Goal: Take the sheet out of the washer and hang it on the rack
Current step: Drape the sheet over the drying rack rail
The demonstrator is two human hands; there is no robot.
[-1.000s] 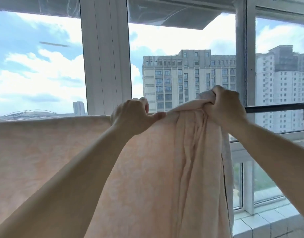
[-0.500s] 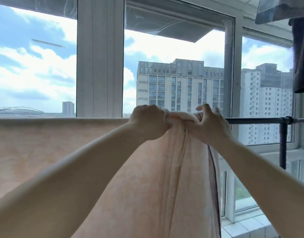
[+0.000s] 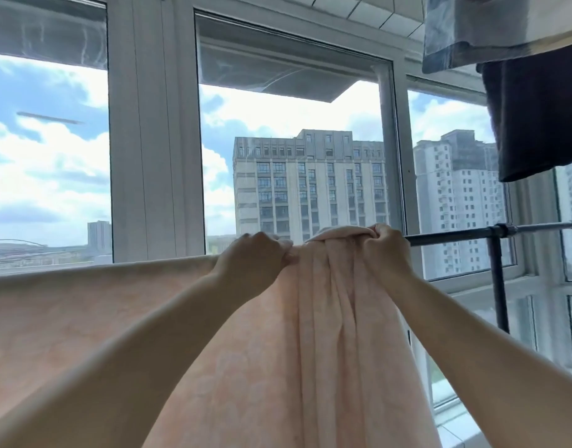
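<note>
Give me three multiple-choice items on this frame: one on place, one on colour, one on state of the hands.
1. Where does the bare stretch of the rack bar lie?
A. right of the bunched sheet
B. below the sheet's lower edge
C. left of the left hand

2. What colour is the sheet?
A. dark grey
B. pale peach
C. blue

3. What are the hands doing?
A. both hang free of the sheet
B. only the right hand holds it
C. both grip the sheet at the bar

Answers:
1. A: the dark bar runs uncovered from the right hand to the upright post.
2. B: the cloth is pale peach all over; the dark garment hangs apart, top right.
3. C: the left hand and right hand both curl round the gathered top edge.
</note>
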